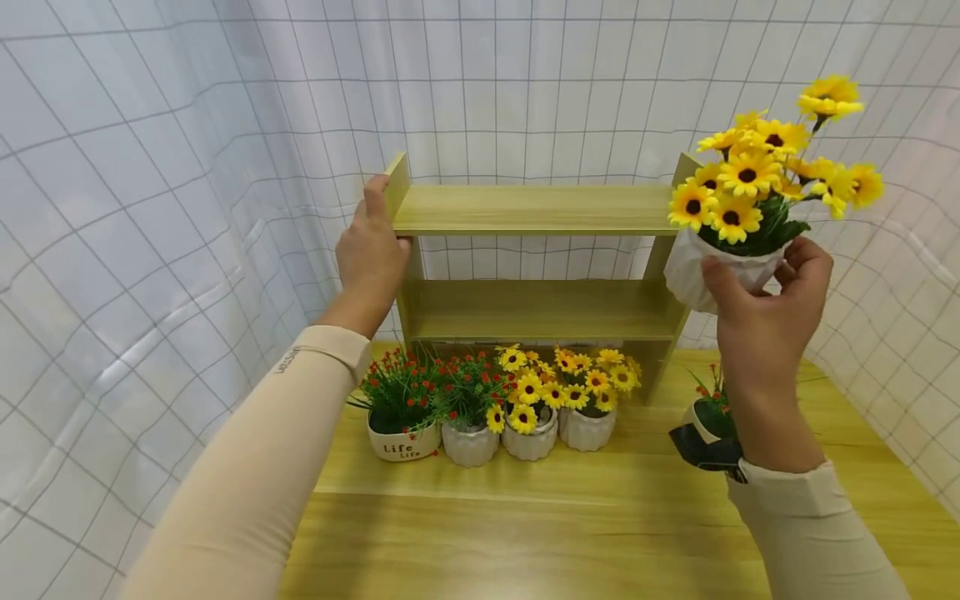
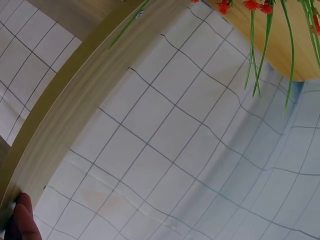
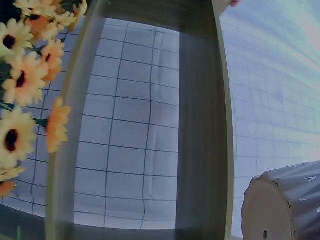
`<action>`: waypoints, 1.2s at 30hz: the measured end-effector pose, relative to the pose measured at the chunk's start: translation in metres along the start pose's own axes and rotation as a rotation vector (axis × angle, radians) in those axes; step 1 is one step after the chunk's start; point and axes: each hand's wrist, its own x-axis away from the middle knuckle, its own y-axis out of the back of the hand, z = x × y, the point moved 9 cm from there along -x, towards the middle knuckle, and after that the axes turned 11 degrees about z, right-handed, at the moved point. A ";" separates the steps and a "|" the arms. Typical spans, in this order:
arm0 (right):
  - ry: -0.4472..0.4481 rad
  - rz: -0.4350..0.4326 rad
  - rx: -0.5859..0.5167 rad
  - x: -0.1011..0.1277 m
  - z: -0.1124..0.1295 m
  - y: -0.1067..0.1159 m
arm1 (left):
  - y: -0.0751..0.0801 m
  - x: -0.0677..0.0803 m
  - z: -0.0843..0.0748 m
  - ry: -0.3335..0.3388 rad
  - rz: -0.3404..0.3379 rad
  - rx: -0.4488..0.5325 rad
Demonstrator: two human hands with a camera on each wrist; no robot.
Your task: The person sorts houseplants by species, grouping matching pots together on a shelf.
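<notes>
My left hand grips the left side panel of a small wooden shelf, near its top; fingertips show at the panel's edge in the left wrist view. In my right hand is a white ribbed flowerpot with yellow artificial sunflowers, raised in front of the shelf's upper right corner. The thumb lies on the pot's near side, with the other fingers bent behind it. From below, the right wrist view catches the pot's base, which has a small hole.
Along the shelf's foot stand an oval "Life" pot, a pot with red flowers and two yellow-flowered pots. Another red-flowered pot is partly behind my right wrist. A white grid curtain surrounds the wooden table.
</notes>
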 end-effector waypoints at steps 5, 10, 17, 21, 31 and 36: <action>0.001 0.021 -0.044 -0.019 0.004 -0.017 | 0.000 0.000 0.001 -0.002 -0.003 0.002; -0.017 0.022 -0.034 -0.032 0.002 -0.027 | -0.001 0.002 0.002 0.011 0.004 0.000; -0.077 0.061 0.005 -0.047 -0.006 -0.036 | 0.001 0.003 -0.002 -0.001 -0.008 0.000; -0.120 0.099 0.053 -0.052 -0.010 -0.043 | 0.002 0.004 -0.002 0.004 -0.006 -0.001; -0.141 0.132 0.174 -0.064 -0.016 -0.053 | 0.002 0.003 0.000 0.031 0.012 0.000; -0.105 0.110 0.239 -0.069 -0.020 -0.055 | -0.001 0.002 0.001 0.037 0.037 0.009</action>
